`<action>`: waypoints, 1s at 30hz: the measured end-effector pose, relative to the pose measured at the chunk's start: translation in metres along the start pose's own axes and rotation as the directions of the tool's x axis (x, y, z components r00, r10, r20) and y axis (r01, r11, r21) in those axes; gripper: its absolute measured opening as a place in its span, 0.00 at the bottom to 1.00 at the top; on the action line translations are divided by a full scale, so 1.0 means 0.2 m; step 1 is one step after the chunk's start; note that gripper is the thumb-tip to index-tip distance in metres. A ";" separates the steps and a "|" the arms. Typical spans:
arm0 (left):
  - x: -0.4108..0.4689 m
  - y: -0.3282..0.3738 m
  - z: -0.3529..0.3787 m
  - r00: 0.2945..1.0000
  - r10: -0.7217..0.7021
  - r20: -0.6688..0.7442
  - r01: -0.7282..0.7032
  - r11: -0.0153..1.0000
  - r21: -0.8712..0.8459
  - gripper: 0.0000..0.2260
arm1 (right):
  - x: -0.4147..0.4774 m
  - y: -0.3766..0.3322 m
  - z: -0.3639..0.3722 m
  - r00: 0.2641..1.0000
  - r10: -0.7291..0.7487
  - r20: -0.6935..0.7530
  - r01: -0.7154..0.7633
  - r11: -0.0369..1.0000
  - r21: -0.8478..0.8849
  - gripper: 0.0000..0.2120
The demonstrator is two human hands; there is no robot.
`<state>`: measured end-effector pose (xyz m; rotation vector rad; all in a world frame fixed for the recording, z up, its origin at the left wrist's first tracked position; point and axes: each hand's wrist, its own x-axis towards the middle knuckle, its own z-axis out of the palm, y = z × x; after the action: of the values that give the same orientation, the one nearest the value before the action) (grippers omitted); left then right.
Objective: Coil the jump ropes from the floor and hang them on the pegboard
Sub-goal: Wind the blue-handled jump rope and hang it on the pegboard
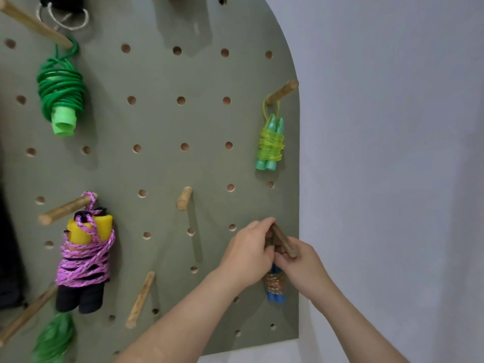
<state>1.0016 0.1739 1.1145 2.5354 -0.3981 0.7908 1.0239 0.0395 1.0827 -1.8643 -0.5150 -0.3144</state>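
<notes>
Rope (275,288) hung below my hands | left hand (248,255) pinched its loop, right hand (303,265) gripped peg (284,242) | loop needed seating deep, I judged

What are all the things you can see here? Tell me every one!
pegboard: one, olive green, on the wall, full of round holes
wooden pegs: about eight, brown, stuck in the board
green rope: one, coiled, hanging top left
yellow-green rope: one, teal handles, hanging upper right
pink rope: one, yellow and black handles, hanging lower left
blue-handled rope: one, multicoloured cord, hanging under the hands, lower right
blurry green bundle: one, bottom left corner
white cord loops: top left edge, beside something black
wall: pale grey, right side
left hand: fingertips on the lower-right peg
right hand: fingers curled at that peg's outer end
</notes>
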 end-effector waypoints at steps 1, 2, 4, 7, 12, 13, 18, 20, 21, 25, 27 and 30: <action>0.00 0.00 0.01 1.000 -0.008 0.008 0.008 1.000 -0.019 0.26 | 0.00 0.01 0.01 1.000 -0.001 -0.018 0.000 0.998 -0.055 0.08; 0.00 0.00 0.01 1.000 -0.020 0.018 0.021 0.999 -0.044 0.27 | 0.01 0.01 0.01 0.999 -0.001 -0.051 -0.004 0.996 -0.093 0.06; -0.01 0.01 0.01 0.998 -0.052 0.046 0.056 0.993 -0.107 0.29 | 0.01 0.02 0.02 0.991 0.027 -0.133 -0.041 0.994 -0.104 0.02; -0.06 0.00 0.01 0.998 -0.032 0.057 0.035 0.998 -0.043 0.31 | 0.02 0.05 0.04 0.964 0.164 -0.208 -0.171 0.985 -0.019 0.05; -0.20 -0.04 0.07 0.996 -0.079 0.051 0.077 0.997 0.030 0.12 | -0.04 0.10 0.09 0.920 0.334 -0.205 -0.301 0.938 0.175 0.13; -0.22 -0.05 0.08 0.992 -0.098 0.080 0.094 0.995 0.045 0.11 | -0.05 0.10 0.09 0.922 0.328 -0.208 -0.293 0.939 0.183 0.13; -0.24 -0.04 0.12 0.987 -0.104 0.123 0.099 0.994 0.042 0.14 | -0.12 0.10 0.08 0.959 0.268 -0.096 -0.254 0.957 0.138 0.09; -0.26 -0.02 0.13 0.990 -0.070 0.123 0.071 0.997 -0.004 0.17 | -0.16 0.10 0.07 0.967 0.236 -0.090 -0.231 0.971 0.063 0.10; -0.28 -0.02 0.13 0.992 -0.065 0.104 0.070 0.997 -0.041 0.17 | -0.17 0.09 0.05 0.969 0.222 -0.104 -0.221 0.975 0.019 0.10; -0.37 0.00 0.10 0.994 -0.103 -0.027 0.096 0.976 -0.194 0.11 | -0.23 0.06 0.00 0.971 0.204 -0.128 -0.212 0.976 -0.055 0.10; -0.43 0.00 0.05 0.984 -0.163 -0.077 0.133 0.943 -0.305 0.08 | -0.27 0.03 -0.01 0.981 0.170 -0.090 -0.179 0.979 -0.101 0.10; -0.54 0.01 -0.07 0.956 -0.291 -0.042 0.224 0.815 -0.535 0.12 | -0.34 -0.05 -0.02 0.987 0.158 0.004 -0.156 0.980 -0.125 0.11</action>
<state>0.9091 0.1932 1.0614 1.9587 -0.1853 0.6224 0.9603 0.0263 1.0622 -2.0162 -0.3613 -0.2321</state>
